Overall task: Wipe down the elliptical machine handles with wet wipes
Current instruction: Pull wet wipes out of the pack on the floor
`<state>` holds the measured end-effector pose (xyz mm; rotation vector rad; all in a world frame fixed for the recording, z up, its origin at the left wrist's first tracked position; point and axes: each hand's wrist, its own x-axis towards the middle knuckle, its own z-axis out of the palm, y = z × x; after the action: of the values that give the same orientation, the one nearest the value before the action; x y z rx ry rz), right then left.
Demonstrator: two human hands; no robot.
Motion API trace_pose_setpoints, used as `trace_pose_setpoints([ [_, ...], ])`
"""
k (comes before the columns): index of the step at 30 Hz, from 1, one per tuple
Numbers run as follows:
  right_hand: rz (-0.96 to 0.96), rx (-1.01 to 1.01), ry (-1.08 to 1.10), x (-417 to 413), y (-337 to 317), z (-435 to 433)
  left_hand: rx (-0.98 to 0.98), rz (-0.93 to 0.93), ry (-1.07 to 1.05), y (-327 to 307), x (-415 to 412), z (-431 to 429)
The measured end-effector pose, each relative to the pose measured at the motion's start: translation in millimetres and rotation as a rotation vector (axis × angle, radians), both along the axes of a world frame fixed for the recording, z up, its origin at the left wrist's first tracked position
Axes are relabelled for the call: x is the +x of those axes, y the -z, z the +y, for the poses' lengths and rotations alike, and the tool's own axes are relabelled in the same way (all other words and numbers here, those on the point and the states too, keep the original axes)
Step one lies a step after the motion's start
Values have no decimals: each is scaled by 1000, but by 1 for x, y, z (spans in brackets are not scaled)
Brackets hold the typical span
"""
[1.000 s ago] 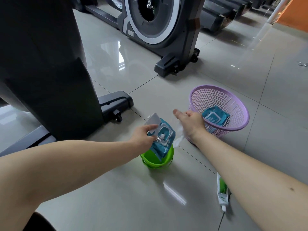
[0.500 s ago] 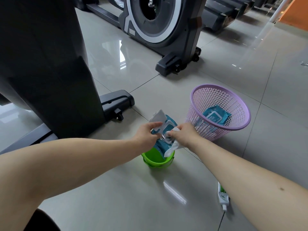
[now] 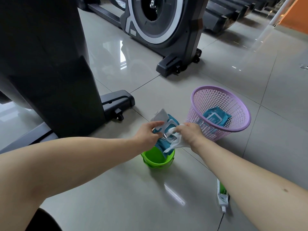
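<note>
Here we are down on the floor, and the teal wet wipe pack [image 3: 172,121] is standing upright in the little green bucket [image 3: 156,161], its white flip lid [image 3: 159,116] swung open. Our left hand [image 3: 148,133] has its fingers curled round the pack's upper edge, thumb up by the lid, gripping it. Our right hand [image 3: 190,134] is at the opening, pinching a white wipe [image 3: 176,145] that hangs crumpled below the palm and drapes over the bucket's rim. Just to the right, the purple mesh basket [image 3: 215,87] sits on the tiles with a second teal pack [image 3: 216,118] lying inside. Near our right forearm a green and white tube [image 3: 221,195] lies flat on the floor. To the left rises the dark body of the elliptical machine [image 3: 50,72], its foot [image 3: 118,99] close behind the bucket; another machine [image 3: 158,22] with a white-ringed wheel stands further back.
</note>
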<state>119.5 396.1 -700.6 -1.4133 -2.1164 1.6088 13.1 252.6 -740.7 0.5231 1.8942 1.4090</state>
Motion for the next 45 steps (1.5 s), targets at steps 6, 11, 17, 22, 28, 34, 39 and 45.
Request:
trace_pose_setpoints([
  [6,-65,-12,-40,-2,-1,9,-41,17,-52,5,-1,-8],
  [11,-133,27,-220,5,6,-6,-28,4,-53,8,-1,-9],
  [17,-121,164,-209,0,9,-7,-10,-20,-41,6,0,-5],
  [22,-136,195,-221,2,1,-2,-29,-26,-34,6,-2,-6],
  [28,86,116,-117,1,-9,3,-13,-26,-43,3,-7,-4],
  [34,210,231,-25,-8,-16,1,-5,-22,-15,4,-6,-1],
  [39,316,256,13,-9,-23,-3,33,-33,-7,-1,-11,-3],
  [45,427,303,120,-12,-38,-6,95,-81,-23,-11,-19,-4],
])
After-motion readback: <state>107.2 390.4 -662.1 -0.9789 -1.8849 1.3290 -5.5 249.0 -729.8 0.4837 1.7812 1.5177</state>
